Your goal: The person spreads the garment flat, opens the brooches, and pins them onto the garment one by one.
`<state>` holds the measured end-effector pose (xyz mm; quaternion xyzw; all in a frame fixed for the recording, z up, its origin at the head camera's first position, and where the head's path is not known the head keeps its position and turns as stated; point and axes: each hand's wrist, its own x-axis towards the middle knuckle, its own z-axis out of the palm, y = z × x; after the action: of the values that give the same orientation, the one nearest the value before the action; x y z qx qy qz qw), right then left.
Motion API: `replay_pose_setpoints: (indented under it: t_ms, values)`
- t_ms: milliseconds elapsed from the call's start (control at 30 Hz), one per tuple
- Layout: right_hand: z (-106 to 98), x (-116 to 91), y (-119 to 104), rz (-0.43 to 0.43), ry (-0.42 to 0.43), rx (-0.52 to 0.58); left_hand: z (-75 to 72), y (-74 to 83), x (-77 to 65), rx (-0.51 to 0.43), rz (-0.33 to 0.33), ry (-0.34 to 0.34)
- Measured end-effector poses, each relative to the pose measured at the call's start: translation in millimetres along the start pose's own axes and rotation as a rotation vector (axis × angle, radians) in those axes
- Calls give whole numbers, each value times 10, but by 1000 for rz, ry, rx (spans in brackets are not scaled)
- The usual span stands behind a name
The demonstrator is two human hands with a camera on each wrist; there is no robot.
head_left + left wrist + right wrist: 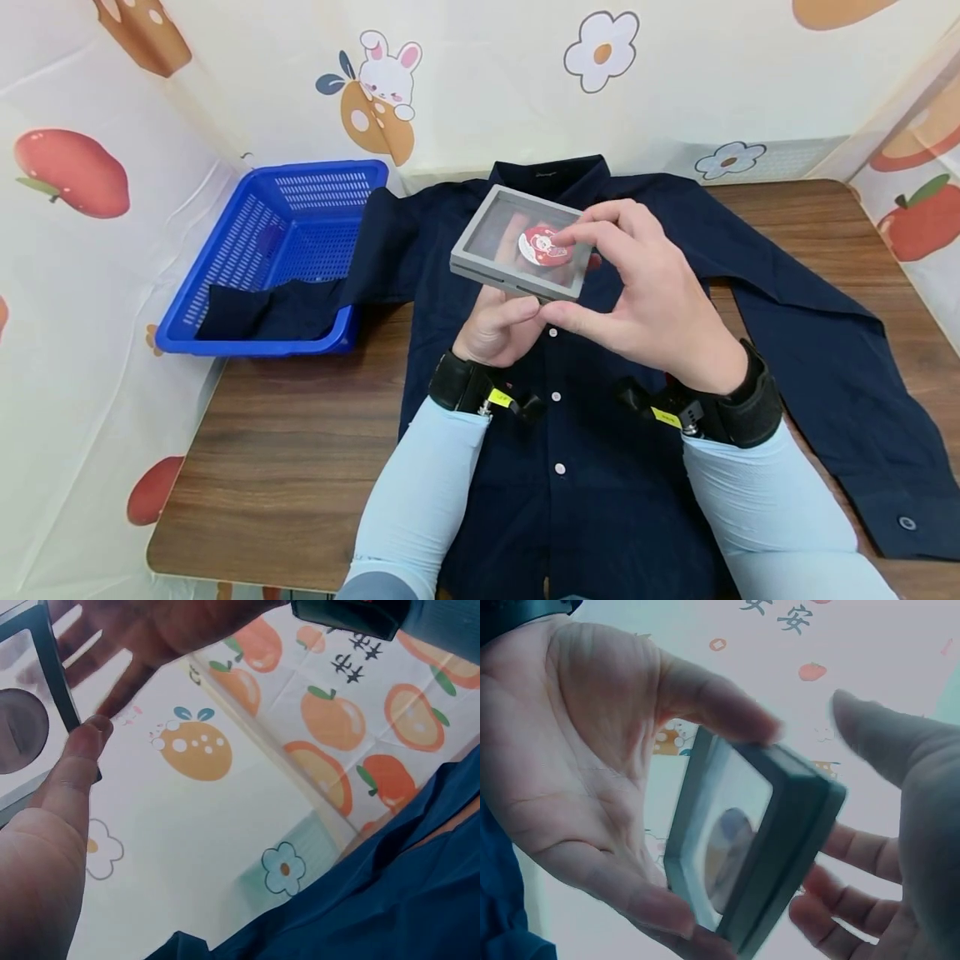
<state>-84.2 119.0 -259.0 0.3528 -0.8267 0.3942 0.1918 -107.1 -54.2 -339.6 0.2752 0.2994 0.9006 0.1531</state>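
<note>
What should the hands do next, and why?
Maybe the right hand should gently pry the grey case open at its edge: it looks closed, the red badge seems inside, and the left hand supports it from below.

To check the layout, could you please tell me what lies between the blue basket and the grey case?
In the head view, part of the dark shirt lies between the blue basket and the grey case.
</note>
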Motion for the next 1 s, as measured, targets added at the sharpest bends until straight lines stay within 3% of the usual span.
replay_pose_setpoints:
  t_ms: [100, 400, 667, 1000]
  values:
    - [-7, -11, -14, -27, 15, -3, -14, 8, 0, -25, 23, 15]
    - [14, -17, 2, 2, -28, -29, -12, 19, 3, -32, 47, 33]
    - [3, -4, 16, -19, -22, -99, -3, 38, -4, -57, 30, 13]
    - [-28, -17, 16, 15, 21, -79, 8, 18, -14, -45, -22, 57]
